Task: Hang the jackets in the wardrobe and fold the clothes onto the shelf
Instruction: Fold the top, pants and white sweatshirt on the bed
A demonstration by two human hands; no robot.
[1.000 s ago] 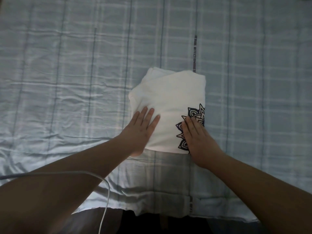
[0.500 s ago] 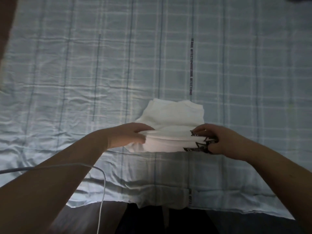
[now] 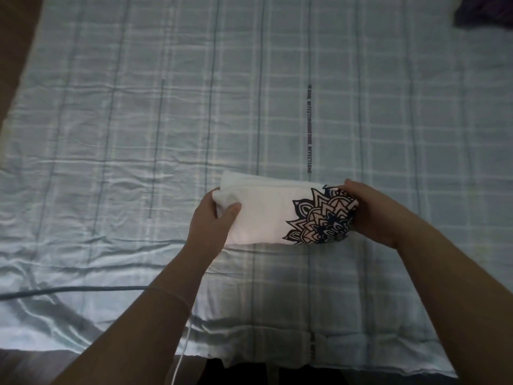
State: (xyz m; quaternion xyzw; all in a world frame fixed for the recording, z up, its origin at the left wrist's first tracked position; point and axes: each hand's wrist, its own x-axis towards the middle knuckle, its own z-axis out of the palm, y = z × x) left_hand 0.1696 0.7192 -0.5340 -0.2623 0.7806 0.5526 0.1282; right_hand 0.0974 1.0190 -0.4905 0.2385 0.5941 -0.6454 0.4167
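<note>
Folded white cotton T-shirt with dark mandala print (image 3: 266, 215), centre frame above the pale checked bed sheet (image 3: 138, 134): soft, light, apt to unfold, so the left hand (image 3: 211, 220) and right hand (image 3: 372, 215) each pinch one end.

Plaid bed (image 3: 277, 79) bears folded white shirt (image 3: 263, 215).

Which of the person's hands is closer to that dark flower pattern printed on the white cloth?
Right. The right hand grips the folded white shirt at the end bearing the dark flower print, touching it; the left hand holds the plain opposite end.

Bedsheet (image 3: 249, 93) lies bare all round; dark cloth (image 3: 483, 9) only far-right corner.
</note>
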